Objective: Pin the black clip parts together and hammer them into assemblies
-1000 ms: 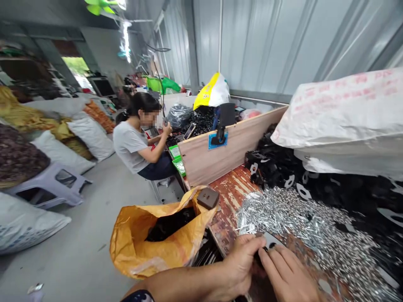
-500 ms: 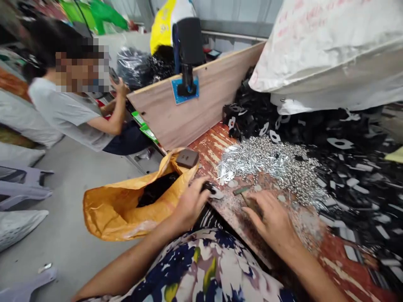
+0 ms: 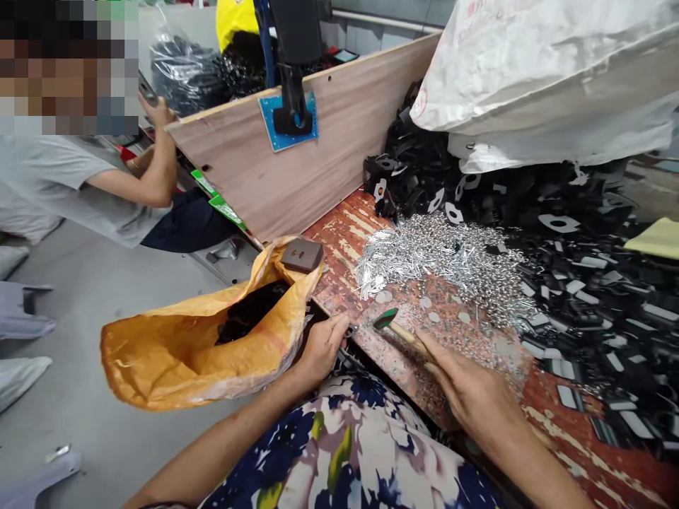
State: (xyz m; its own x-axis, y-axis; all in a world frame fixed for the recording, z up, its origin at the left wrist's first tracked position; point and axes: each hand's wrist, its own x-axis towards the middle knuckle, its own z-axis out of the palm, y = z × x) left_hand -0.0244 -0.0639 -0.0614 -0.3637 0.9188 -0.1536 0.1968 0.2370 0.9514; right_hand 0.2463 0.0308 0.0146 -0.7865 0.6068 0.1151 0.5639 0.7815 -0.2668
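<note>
My right hand [image 3: 467, 389] is wrapped around the wooden handle of a small hammer [image 3: 406, 334]. Its dark, greenish head points left, just above the worn tabletop near the front edge. My left hand [image 3: 325, 345] is closed at that edge, thumb and fingertips pinched together on a small black part [image 3: 347, 334]. Most of that part is hidden by the fingers. Beyond the hammer lies a heap of small shiny metal pins [image 3: 424, 254]. Left of my left hand, an orange woven sack [image 3: 170, 353] gapes open with black pieces inside.
A pile of black parts with light plates [image 3: 594, 283] covers the right side of the red table [image 3: 339, 230]. A wooden board [image 3: 233, 155] carries a black clamp mount [image 3: 293, 116]. A brown block [image 3: 302, 254] rests on the sack's rim. A co-worker [image 3: 106, 170] sits at left.
The hammer has come up into clear view in my right hand, its handle now gripped. My left hand has tightened and turned over the black part, hiding its light plate. The view has shifted.
</note>
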